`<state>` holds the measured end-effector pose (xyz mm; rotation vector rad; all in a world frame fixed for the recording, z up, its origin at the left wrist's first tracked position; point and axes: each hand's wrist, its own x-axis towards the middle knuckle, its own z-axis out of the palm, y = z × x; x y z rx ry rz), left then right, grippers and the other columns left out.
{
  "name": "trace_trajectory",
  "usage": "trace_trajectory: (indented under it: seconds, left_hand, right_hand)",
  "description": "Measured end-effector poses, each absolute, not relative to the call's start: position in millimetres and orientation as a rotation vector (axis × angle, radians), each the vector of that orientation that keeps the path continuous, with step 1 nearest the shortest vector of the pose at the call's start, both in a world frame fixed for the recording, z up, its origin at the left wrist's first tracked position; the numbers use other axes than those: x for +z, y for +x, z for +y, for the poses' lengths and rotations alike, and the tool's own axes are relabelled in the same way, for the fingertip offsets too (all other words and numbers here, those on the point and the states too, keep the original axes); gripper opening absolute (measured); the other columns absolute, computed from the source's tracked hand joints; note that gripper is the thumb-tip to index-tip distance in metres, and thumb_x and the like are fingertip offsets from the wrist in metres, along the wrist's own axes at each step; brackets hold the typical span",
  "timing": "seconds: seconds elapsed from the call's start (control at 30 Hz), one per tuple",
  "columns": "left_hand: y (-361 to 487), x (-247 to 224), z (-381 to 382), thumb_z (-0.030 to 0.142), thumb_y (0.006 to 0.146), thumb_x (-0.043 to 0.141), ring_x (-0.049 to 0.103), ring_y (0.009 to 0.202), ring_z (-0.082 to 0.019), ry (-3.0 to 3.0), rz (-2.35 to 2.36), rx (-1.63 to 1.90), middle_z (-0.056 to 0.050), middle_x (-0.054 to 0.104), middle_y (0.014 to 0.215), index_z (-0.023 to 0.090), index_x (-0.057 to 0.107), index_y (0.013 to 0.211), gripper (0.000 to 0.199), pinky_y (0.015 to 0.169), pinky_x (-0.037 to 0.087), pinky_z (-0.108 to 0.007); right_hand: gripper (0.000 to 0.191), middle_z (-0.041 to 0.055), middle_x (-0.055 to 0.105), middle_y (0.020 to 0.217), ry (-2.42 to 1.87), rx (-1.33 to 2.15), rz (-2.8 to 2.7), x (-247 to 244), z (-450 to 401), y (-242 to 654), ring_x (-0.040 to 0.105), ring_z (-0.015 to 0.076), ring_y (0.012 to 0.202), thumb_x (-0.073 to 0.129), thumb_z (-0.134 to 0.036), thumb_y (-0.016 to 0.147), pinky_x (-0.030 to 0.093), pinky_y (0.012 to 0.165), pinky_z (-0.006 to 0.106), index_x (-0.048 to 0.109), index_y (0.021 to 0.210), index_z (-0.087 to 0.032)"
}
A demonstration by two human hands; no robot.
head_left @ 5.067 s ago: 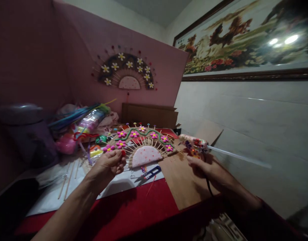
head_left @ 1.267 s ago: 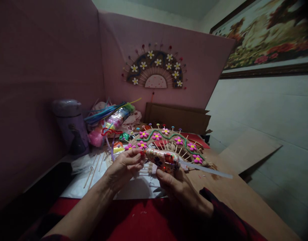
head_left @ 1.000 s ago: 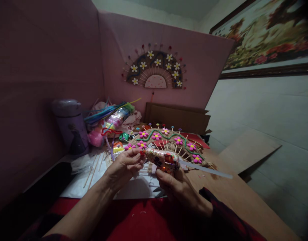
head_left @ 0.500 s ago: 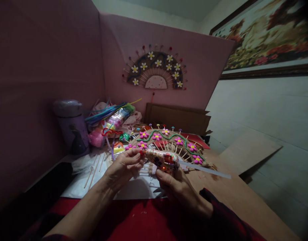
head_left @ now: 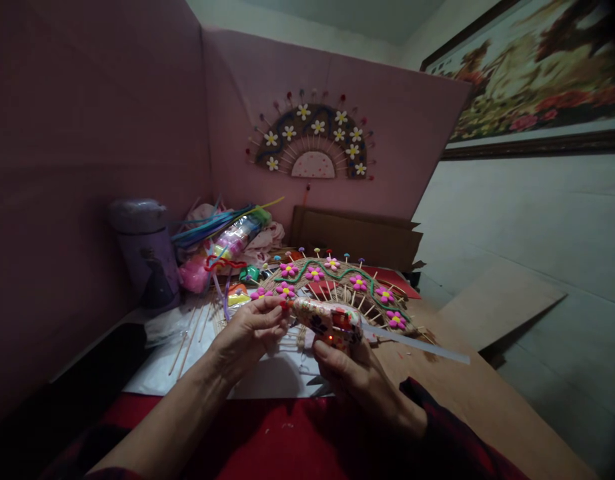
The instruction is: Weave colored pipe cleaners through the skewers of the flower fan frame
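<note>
My right hand [head_left: 345, 363] is wrapped round a flower-patterned glue gun [head_left: 315, 316], whose small orange light glows. A translucent glue stick [head_left: 422, 345] juts from its back end, to the right. At the nozzle, my left hand [head_left: 257, 328] is closed in a pinch. A small red spot shows at those fingertips; what they hold, if anything, I cannot make out. Behind both hands lies a twine-wrapped cardboard fan [head_left: 332, 275] with pink flowers, a green wavy strip and sticks with coloured tips. The glue gun hides part of its lower middle.
Scissors [head_left: 318, 384] lie below the glue gun on white paper [head_left: 187, 373]. At left are thin sticks [head_left: 182, 347], a purple bottle [head_left: 145, 257] and bagged colourful clay [head_left: 232, 237]. Folded cardboard [head_left: 355, 233] leans behind; a white-flowered fan [head_left: 315, 127] hangs on the pink panel.
The glue gun has turned a little in my right hand's grip, and the end of its glue stick sits slightly further right and lower. My left hand is almost still.
</note>
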<state>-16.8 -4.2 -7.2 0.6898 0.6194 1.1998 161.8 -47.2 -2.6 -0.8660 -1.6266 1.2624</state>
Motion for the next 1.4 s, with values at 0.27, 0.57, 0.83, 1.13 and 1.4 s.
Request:
trace_trajectory:
  seconds: [0.27, 0.57, 0.83, 1.13, 1.4]
  left_hand:
    - [-17, -6, -5, 0.001, 0.063, 0.068, 0.055, 0.058, -0.007, 0.672, 0.64, 1.199, -0.004, 0.061, 0.072, 0.008, 0.064, 0.075, 0.014, 0.05, 0.043, -0.014]
    - [-17, -9, -3, 0.005, 0.062, 0.07, 0.056, 0.063, -0.008, 0.706, 0.647, 1.185, -0.004, 0.061, 0.072, 0.009, 0.064, 0.075, 0.015, 0.054, 0.043, -0.015]
    - [-18, -10, -4, 0.009, 0.06, 0.073, 0.054, 0.059, -0.006, 0.731, 0.665, 1.181, -0.003, 0.06, 0.071, 0.01, 0.065, 0.075, 0.017, 0.053, 0.041, -0.015]
    - [-17, -10, -3, 0.008, 0.059, 0.073, 0.052, 0.057, -0.006, 0.719, 0.665, 1.177, -0.003, 0.06, 0.069, 0.01, 0.065, 0.074, 0.017, 0.051, 0.039, -0.015]
    - [-18, -13, -2, 0.008, 0.061, 0.072, 0.052, 0.058, -0.006, 0.744, 0.647, 1.155, -0.004, 0.06, 0.072, 0.009, 0.064, 0.074, 0.015, 0.05, 0.039, -0.015]
  right_hand:
    - [0.028, 0.003, 0.058, 0.079, -0.826, 1.221, -1.648, 1, -47, 159, 0.051, 0.0177, 0.079, 0.052, -0.035, 0.084, 0.043, 0.075, 0.033, 0.059, 0.105, -0.018]
    - [0.024, 0.0014, 0.055, 0.069, -0.853, 1.196, -1.641, -4, -46, 160, 0.048, 0.0155, 0.067, 0.054, -0.036, 0.082, 0.042, 0.065, 0.029, 0.063, 0.094, -0.018]
    - [0.027, -0.003, 0.045, 0.058, -0.949, 1.295, -1.622, -6, -45, 163, 0.035, 0.0093, 0.05, 0.052, -0.039, 0.083, 0.033, 0.048, 0.024, 0.06, 0.093, -0.015]
    - [0.024, -0.0033, 0.043, 0.059, -0.943, 1.223, -1.597, -9, -45, 161, 0.035, 0.0099, 0.053, 0.053, -0.04, 0.082, 0.032, 0.052, 0.025, 0.059, 0.088, -0.017]
    - [0.024, -0.0037, 0.043, 0.061, -0.945, 1.282, -1.61, -8, -44, 161, 0.033, 0.008, 0.052, 0.052, -0.04, 0.084, 0.028, 0.047, 0.023, 0.055, 0.085, -0.016]
